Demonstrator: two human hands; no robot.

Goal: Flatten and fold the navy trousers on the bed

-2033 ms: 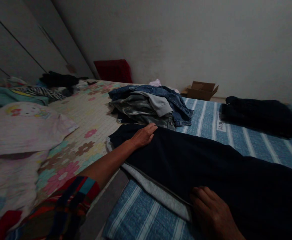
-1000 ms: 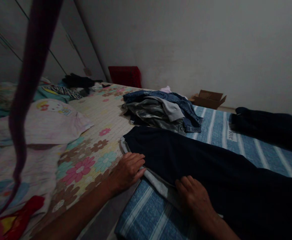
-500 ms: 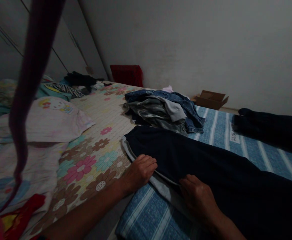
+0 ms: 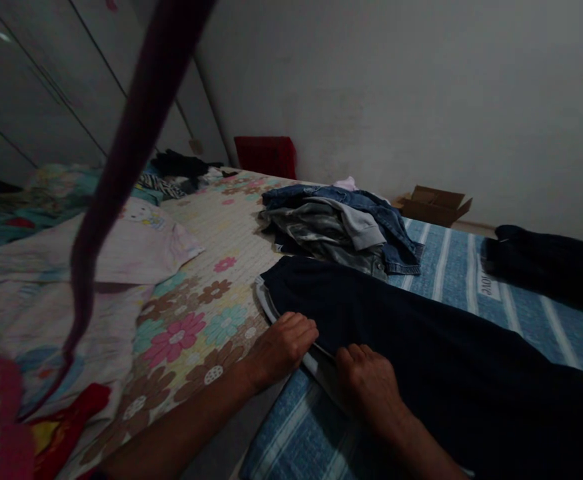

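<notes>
A hand can pass over the blue-striped mattress cover (image 4: 454,267) between the dark navy cotton trousers (image 4: 396,333) and the dark folded garment (image 4: 546,267), or left over the flower-patterned quilt (image 4: 196,333), where a blurred maroon cloth strip (image 4: 136,113) hangs across. The pile of denim and grey clothes (image 4: 341,230) blocks straight ahead.

Floral quilt (image 4: 211,240) and blue-striped mattress (image 4: 451,267) side by side. Directly on top: heaped denim jacket (image 4: 366,213), navy trousers (image 4: 421,333), second dark garment (image 4: 546,267), pale cartoon-print cloth (image 4: 136,247).

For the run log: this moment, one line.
left hand: on grey-lined edge of dark trousers | right hand: on trousers | nearby: denim pile
</notes>
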